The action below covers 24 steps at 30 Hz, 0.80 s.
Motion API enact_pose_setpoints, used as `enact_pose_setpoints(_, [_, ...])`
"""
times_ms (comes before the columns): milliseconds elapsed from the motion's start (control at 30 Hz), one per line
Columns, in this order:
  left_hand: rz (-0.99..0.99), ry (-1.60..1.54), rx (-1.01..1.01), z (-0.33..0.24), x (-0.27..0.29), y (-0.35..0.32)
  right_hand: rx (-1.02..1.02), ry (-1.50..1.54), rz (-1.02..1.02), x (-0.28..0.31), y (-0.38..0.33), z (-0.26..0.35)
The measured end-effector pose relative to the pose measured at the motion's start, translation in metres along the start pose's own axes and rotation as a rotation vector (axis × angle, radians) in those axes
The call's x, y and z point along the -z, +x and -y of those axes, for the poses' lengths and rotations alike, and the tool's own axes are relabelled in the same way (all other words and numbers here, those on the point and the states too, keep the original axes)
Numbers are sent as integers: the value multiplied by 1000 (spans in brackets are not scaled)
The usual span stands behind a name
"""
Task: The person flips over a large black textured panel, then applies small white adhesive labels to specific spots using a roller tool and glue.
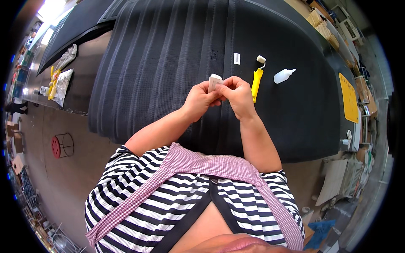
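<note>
Nearest the camera are a striped shirt (168, 215) in black and white and, over it, a checked apron (211, 162) in dull red and white. Both bare forearms reach forward from the short sleeves, and the hands meet over a black mat (147, 80). The left hand (198, 100) holds a small white packet (214, 83), its thumb on the near face. The right hand (238, 93) pinches the packet's right edge narrowly between thumb and forefinger; its other fingers are curled and partly hidden. The packet sits between the two hands, above the middle of the mat, and looks like a few flat pieces together, though how many cannot be told.

Just right of the right hand, a roller (257, 82) lies on the mat, its yellow handle toward the person and its white head pointing away. Farther right, a white bottle (282, 76) lies on its side with its nozzle to the right. Beyond the hands, a white label (236, 58) lies flat on the mat, left of the roller's head. The mat is ribbed on its left part and smoother on its right.

Off to the left, clear bags (63, 87) lie on a dark table (84, 95), with a red stool (56, 146) on the floor below. At the far right is a yellow sheet (348, 98).
</note>
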<state>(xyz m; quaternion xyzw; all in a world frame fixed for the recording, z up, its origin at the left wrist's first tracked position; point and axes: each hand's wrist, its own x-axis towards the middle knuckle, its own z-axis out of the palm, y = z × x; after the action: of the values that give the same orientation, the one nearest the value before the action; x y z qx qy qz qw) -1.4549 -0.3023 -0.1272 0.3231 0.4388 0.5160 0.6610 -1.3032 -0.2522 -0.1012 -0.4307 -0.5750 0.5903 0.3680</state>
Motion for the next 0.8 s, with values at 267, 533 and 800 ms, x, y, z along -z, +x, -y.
enact_pose_setpoints(267, [38,110,-39,-3,11,-4,-47,79,-8,-8,2,-3])
enact_pose_setpoints(533, [-49,139,-2,6,35,2,-257,392,-121,5,15,1])
enact_pose_setpoints(800, [-17,354,-157,27,44,-3,-140,80,-38,27,57,-6])
